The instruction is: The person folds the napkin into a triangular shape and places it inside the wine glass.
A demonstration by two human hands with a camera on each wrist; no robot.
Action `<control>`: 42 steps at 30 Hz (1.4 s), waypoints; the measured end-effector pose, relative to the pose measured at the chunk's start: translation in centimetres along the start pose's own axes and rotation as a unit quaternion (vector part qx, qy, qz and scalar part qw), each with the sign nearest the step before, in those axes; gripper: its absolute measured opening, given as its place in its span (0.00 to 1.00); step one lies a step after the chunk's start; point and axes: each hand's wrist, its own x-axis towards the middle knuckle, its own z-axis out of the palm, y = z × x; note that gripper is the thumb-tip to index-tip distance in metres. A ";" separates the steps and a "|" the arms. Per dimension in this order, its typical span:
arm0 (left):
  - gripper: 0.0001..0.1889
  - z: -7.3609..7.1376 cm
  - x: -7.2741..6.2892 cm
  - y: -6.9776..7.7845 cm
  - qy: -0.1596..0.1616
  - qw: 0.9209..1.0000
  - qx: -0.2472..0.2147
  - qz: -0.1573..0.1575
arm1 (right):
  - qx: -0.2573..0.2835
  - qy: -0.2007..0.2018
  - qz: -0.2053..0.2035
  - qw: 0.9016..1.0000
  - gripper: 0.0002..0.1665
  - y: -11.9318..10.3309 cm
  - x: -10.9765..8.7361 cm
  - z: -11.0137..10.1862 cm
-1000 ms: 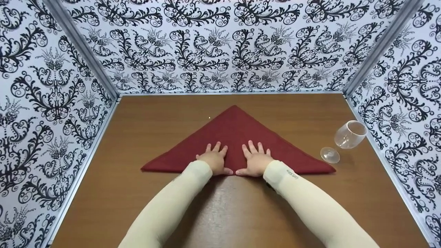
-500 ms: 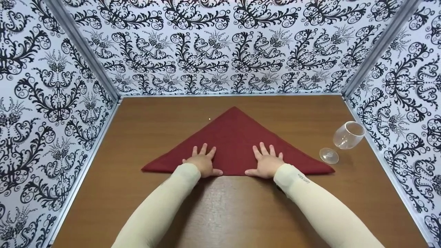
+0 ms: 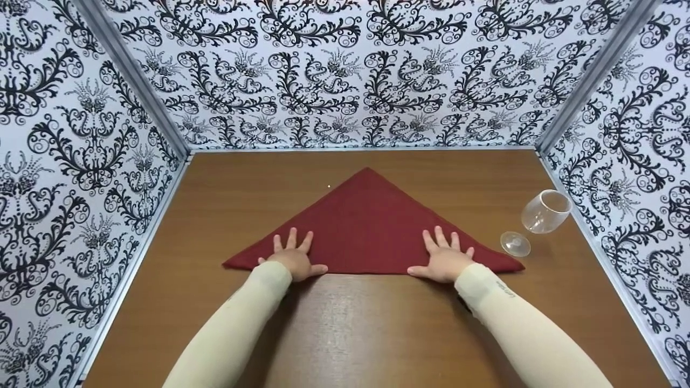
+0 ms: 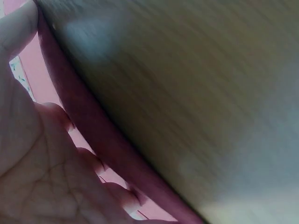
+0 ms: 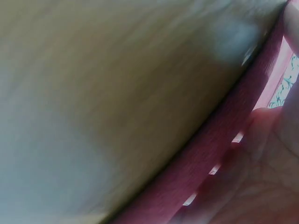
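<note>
A dark red cloth napkin, folded into a triangle, lies flat with its point toward the back wall and its long folded edge toward me. My left hand rests on the left part of that edge, fingers spread and straight. On the right part, my right hand lies the same way, its thumb along the fold. In the left wrist view the palm hovers over the napkin's rounded fold, fingertips touching the cloth. The right wrist view shows the fold running under the right hand's fingers.
A clear stemmed glass stands on the wooden table just beyond the napkin's right corner. Patterned black-and-white walls in metal frames enclose the table at the back and both sides.
Both hands have slid apart along the folded edge, from near its middle outward, the left to the left and the right to the right. The napkin and glass stay in place.
</note>
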 end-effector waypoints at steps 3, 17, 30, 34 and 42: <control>0.58 -0.1 -0.1 -0.9 -0.002 1.000 -0.004 -0.008 | 0.004 0.000 0.009 1.000 0.73 0.9 -0.2 0.0; 0.57 -0.1 -0.7 -4.4 0.015 1.000 -0.003 -0.006 | 0.014 -0.003 0.033 0.999 0.73 4.3 -1.6 -0.3; 0.58 -0.7 -1.1 -7.3 0.033 0.999 -0.030 -0.024 | 0.011 0.006 0.032 0.999 0.74 5.8 -2.0 -0.1; 0.59 -0.8 -0.9 -7.7 0.036 0.999 -0.022 -0.021 | 0.006 0.009 0.031 0.999 0.74 5.9 -1.9 -0.1; 0.59 -0.9 -0.2 -8.4 0.028 0.999 -0.020 -0.029 | 0.003 0.012 0.028 1.000 0.73 5.9 -1.8 -0.1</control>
